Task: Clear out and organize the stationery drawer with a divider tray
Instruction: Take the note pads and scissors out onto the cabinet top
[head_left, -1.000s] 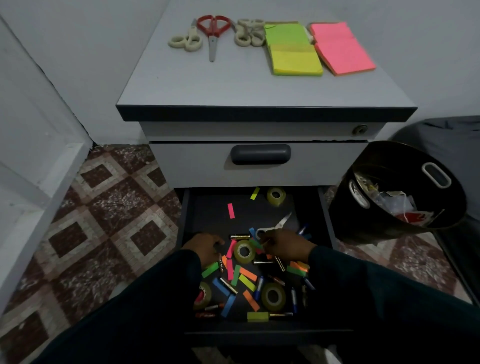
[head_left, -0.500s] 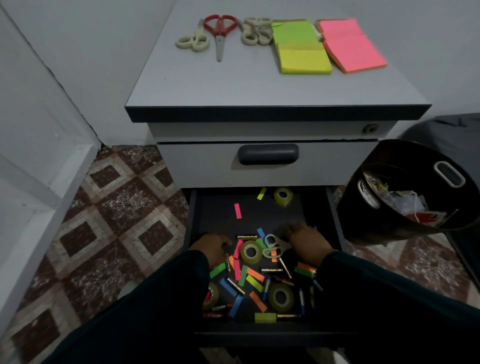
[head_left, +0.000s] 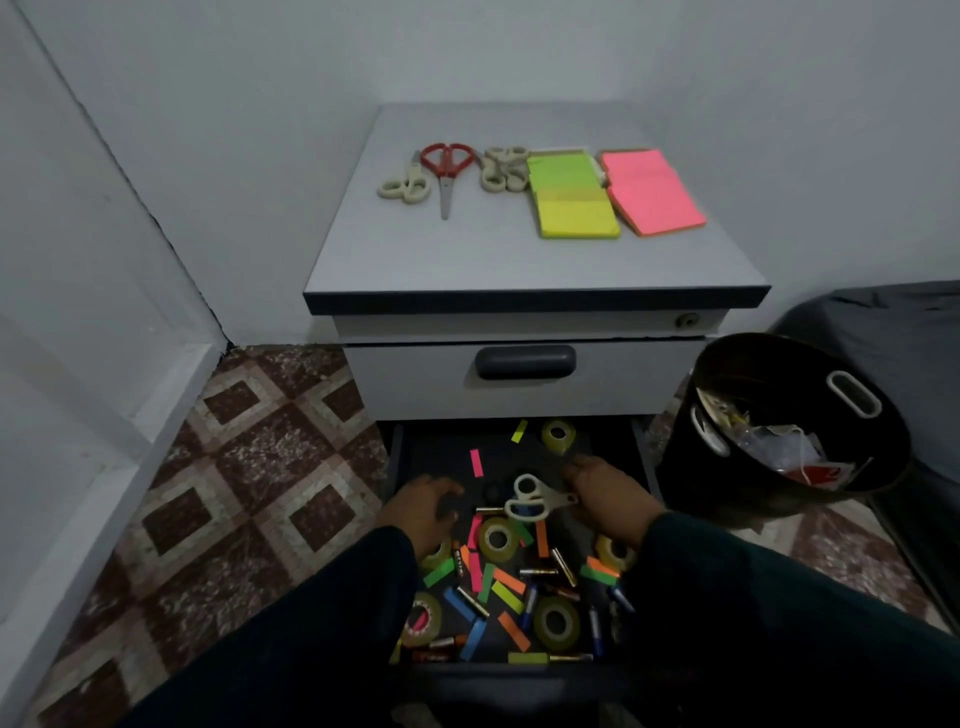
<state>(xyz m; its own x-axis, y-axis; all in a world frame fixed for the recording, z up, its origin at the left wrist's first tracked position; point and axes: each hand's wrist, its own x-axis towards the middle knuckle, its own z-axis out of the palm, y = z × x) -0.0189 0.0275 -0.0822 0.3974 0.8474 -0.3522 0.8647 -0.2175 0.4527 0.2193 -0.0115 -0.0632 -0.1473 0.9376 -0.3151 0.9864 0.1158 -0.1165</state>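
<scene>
From the head camera, the open bottom drawer is a dark, flat-floored box littered with glossy tape rolls, thin metal batteries and bright paper strips. The right hand grips cream plastic-handled scissors by the blade end, above the clutter. The left hand curls over a dark item; what it holds cannot be told. Compared with a second ago, the scissors are lifted and turned handles leftward, and the view has pulled back.
</scene>
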